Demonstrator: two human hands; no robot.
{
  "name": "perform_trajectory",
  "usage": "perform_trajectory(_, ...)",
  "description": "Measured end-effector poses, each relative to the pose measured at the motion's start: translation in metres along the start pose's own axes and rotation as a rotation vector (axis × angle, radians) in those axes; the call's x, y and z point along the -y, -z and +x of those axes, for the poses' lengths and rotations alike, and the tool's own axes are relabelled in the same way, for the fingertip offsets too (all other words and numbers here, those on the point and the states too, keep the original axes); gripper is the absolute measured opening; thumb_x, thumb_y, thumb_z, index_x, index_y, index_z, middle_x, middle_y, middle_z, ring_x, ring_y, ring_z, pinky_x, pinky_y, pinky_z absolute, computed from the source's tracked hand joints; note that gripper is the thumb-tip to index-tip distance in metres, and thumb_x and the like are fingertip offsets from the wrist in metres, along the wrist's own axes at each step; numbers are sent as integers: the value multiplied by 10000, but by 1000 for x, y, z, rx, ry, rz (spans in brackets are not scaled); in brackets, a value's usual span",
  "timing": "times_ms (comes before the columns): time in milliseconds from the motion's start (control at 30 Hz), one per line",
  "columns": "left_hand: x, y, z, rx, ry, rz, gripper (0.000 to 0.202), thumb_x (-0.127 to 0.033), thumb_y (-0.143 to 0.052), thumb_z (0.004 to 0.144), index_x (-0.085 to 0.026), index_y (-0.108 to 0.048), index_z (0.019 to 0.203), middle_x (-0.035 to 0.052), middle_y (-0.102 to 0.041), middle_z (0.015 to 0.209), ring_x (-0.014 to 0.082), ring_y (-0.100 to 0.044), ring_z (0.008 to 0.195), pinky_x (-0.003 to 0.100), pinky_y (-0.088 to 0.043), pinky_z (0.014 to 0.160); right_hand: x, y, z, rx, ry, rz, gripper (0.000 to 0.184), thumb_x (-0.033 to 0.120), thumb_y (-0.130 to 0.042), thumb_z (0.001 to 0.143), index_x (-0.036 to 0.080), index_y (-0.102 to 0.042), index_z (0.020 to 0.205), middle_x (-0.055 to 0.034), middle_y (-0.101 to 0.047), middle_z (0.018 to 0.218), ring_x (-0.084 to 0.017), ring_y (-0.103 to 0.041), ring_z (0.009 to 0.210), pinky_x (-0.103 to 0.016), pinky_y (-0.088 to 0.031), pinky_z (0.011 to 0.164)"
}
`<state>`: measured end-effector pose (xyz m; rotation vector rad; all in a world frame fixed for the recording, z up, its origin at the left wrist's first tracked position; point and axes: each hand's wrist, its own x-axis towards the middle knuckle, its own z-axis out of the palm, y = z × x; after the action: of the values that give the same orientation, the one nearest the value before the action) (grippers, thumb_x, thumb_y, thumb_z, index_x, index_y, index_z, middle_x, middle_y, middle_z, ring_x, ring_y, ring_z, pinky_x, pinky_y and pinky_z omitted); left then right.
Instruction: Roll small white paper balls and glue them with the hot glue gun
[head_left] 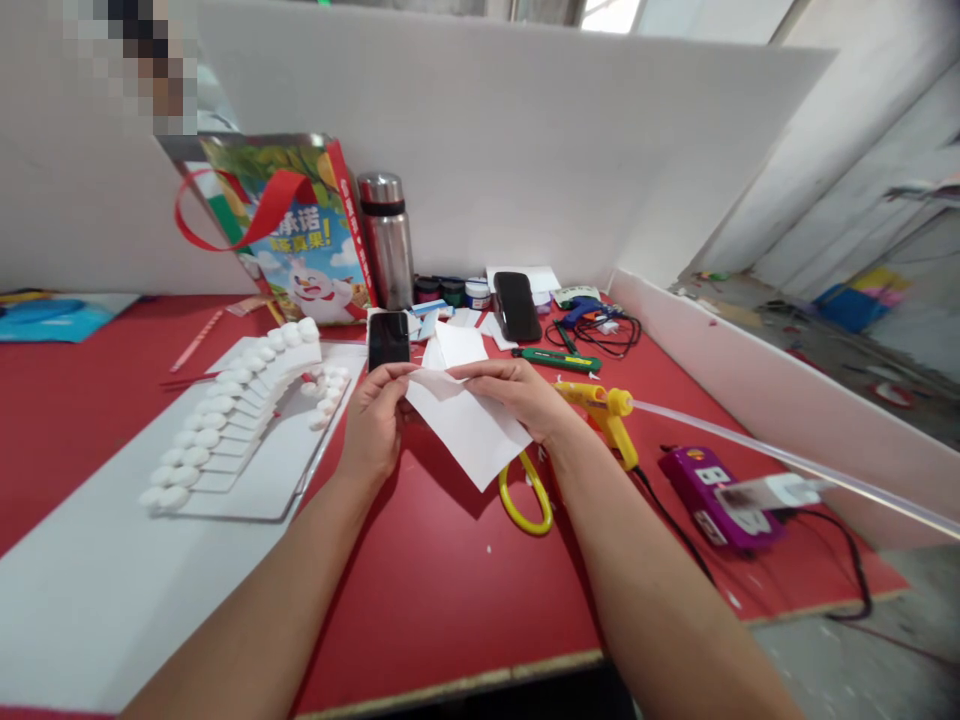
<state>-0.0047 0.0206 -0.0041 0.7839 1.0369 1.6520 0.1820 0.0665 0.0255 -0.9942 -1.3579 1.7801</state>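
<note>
Between my two hands, above the red table (450,600), is a piece of white paper (476,435) with one corner pointing down toward me. My left hand (377,420) pinches its upper left edge with thumb and fingers. On the far right edge, my right hand (517,395) has its fingers closed on the same paper. Just below the right wrist shows a yellow scissors handle (531,525); the blades are hidden. To the left, a curved white paper model (247,440) edged with round white puffs (191,455) rests on a white board (82,600).
On the right lie a yellow glue gun (615,425) with a long clear glue stick (787,460), a purple power strip (712,495) and a green utility knife (559,360). Phones (517,307), paint jars (477,293), a steel flask (390,245) and a gift bag (300,230) stand behind.
</note>
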Motion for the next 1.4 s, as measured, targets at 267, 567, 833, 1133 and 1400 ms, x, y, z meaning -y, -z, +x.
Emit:
perform_trajectory(267,2,0,0,-11,-48,24,124,-289,-705,783,-195,-679,860,-30,-616,657,121,-540,551,235,-439,557,2,-1,-4,74,-14,-20,325,259,-721,770,191,-830,1069,-25,-781,780,-124,-656,599,-220,-484,546)
perform_trajectory(567,2,3,2,-22,-39,15,126,-275,-725,762,-189,-703,852,-21,-631,675,129,-574,573,231,-459,540,2,-2,-4,81,30,-69,314,237,-709,763,176,-838,1042,-26,-781,791,-121,-656,635,-222,-477,578)
perform_trajectory(833,1,2,-2,23,9,73,287,-432,-797,794,-188,-663,862,-23,-642,649,127,-575,540,242,-470,553,5,-3,-5,48,79,-175,281,239,-673,756,192,-853,967,-24,-770,781,-128,-620,642,-233,-456,588)
perform_trajectory(1133,3,8,1,25,-48,211,379,-398,-839,755,-171,-692,1019,-7,-699,675,135,-618,536,233,-494,549,6,5,-3,80,243,-395,267,281,-654,808,166,-809,993,-73,-769,1005,-195,-674,922,-310,-510,826)
perform_trajectory(1400,-2,4,0,-38,-71,324,400,-449,-802,776,-154,-724,1035,-22,-649,572,164,-634,450,231,-478,453,-12,-19,0,-15,632,-970,477,364,-903,686,198,-583,1000,-208,-447,1548,-351,-420,1461,-533,-387,1145)
